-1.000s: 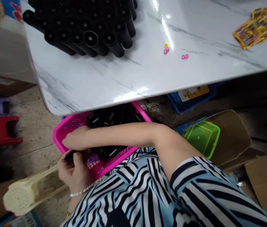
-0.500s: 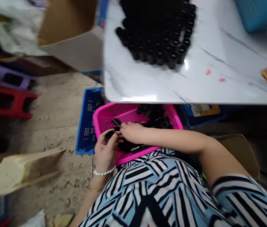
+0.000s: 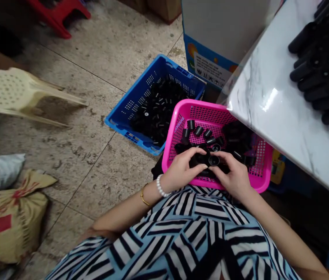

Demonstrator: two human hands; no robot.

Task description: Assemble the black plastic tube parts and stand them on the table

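My left hand [image 3: 184,166], with a pearl bracelet at its wrist, pinches a dark black plastic piece [image 3: 202,158] between thumb and fingers. Opposite it, my right hand [image 3: 235,175] grips a round black cap [image 3: 214,160] whose hollow end faces up. The two pieces meet or nearly meet; I cannot tell whether they are joined. Both hands are over a pink plastic basket [image 3: 170,134] close against my body. Inside the basket lie several loose short black cylinders [image 3: 198,130], with a darker heap towards the right.
A blue crate [image 3: 137,97] full of small black parts stands on the floor, left of the basket. The marble-patterned table [image 3: 258,93] overhangs at right, bearing packed black tubes [image 3: 322,77]. A cream stool [image 3: 9,89], a tied sack [image 3: 9,221] and a printed carton [image 3: 211,42] are around.
The view has swung left and down, showing the blue crate's contents. My right hand has drawn back from reaching across the basket and now faces my left hand, fingertip to fingertip.
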